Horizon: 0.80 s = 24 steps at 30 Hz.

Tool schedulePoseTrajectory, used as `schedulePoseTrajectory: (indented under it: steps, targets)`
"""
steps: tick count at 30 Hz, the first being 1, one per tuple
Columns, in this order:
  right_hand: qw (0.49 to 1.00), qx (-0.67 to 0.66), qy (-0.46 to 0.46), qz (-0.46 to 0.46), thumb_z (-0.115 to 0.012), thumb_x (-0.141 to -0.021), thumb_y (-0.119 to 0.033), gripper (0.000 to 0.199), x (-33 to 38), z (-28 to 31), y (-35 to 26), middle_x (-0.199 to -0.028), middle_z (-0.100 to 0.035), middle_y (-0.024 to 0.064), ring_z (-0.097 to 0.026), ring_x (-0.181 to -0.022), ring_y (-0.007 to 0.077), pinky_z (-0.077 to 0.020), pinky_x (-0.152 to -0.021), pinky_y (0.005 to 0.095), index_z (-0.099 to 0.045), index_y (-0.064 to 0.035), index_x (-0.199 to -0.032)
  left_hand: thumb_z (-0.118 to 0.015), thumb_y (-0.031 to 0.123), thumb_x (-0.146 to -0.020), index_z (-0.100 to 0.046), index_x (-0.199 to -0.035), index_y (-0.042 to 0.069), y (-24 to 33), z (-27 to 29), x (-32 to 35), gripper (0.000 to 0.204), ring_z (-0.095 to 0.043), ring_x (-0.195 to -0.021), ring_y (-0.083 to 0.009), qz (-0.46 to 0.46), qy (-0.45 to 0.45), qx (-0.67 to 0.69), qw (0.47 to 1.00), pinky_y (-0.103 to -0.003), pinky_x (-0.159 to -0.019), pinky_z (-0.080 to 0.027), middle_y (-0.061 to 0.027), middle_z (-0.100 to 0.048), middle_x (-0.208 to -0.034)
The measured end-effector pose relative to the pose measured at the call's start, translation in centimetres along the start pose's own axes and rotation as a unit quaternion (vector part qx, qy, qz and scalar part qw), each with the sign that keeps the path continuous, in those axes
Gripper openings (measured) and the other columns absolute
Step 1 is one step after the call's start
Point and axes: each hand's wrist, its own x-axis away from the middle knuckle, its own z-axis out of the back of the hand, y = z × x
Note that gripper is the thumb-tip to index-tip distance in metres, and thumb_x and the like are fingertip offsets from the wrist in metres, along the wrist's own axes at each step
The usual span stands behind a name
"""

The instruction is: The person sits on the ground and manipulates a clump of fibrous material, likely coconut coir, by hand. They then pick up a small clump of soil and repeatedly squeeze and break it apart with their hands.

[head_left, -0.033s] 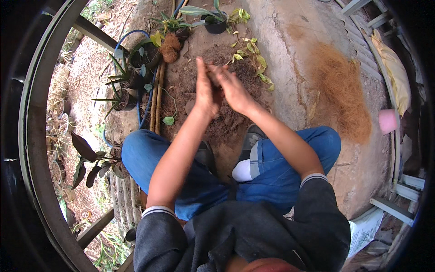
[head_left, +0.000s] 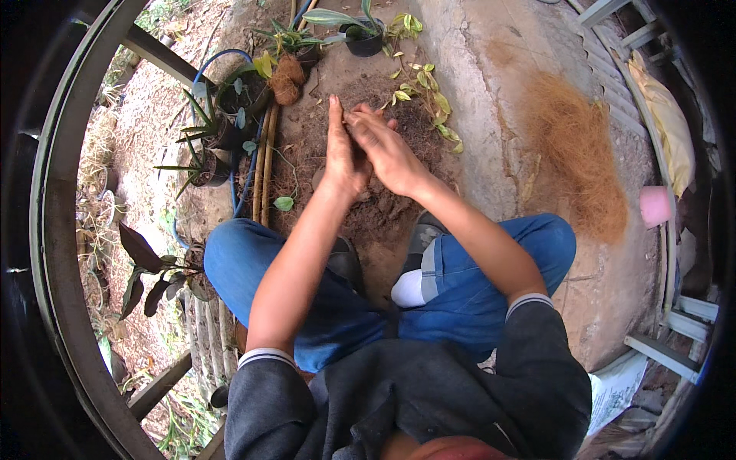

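Observation:
Over a patch of loose dark soil (head_left: 381,220) my two hands meet palm to palm. My left hand (head_left: 343,157) is held upright with its fingers straight and together. My right hand (head_left: 387,149) leans against it, fingers stretched out and slightly bent, the fingertips near the left fingers. Nothing shows clearly between the palms; anything there is hidden. Yellow-green trailing leaves (head_left: 441,103) lie at the far right rim of the soil. A brown fibrous ball (head_left: 286,82) sits beyond my left hand, beside the potted plants.
Potted plants (head_left: 208,169) line the left side by bamboo poles (head_left: 267,165) and a blue hose (head_left: 239,192). A black pot (head_left: 363,40) stands at the far end. Loose brown fibre (head_left: 575,153) spreads on the concrete at right, near a pink pot (head_left: 655,206).
My right hand has shifted very slightly toward me and left against my left hand. Both hands stay pressed together over the soil.

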Motion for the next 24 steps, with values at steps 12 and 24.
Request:
schedulePoseTrajectory:
  steps: [12,24]
  targets:
    - [0.986,-0.111,0.063,0.112,-0.025,-0.091,-0.059,0.067,-2.4,3.1,0.5,-0.125,-0.050,0.0112,-0.043,-0.120,0.0238,-0.0278,-0.103,0.0408,-0.051,-0.0036,-0.119,-0.027,0.054,-0.093,-0.046,-0.077,0.009,0.1,-0.6,-0.1,0.052,-0.044,-0.050,-0.0162,0.007,0.077,0.022,0.997,-0.027,-0.043,-0.030,-0.0033,-0.045,-0.059]
    - [0.986,-0.087,0.126,0.065,-0.051,-0.085,0.003,0.020,-0.8,0.0,1.0,-0.093,-0.066,0.0164,-0.066,-0.080,0.0188,-0.0530,-0.069,0.0290,-0.058,0.0023,-0.105,-0.033,0.056,-0.089,-0.038,-0.128,0.009,-2.7,-0.1,1.5,0.061,-0.041,-0.121,-0.0276,0.068,-0.038,0.150,0.986,-0.041,-0.102,-0.034,-0.0135,-0.043,-0.130]
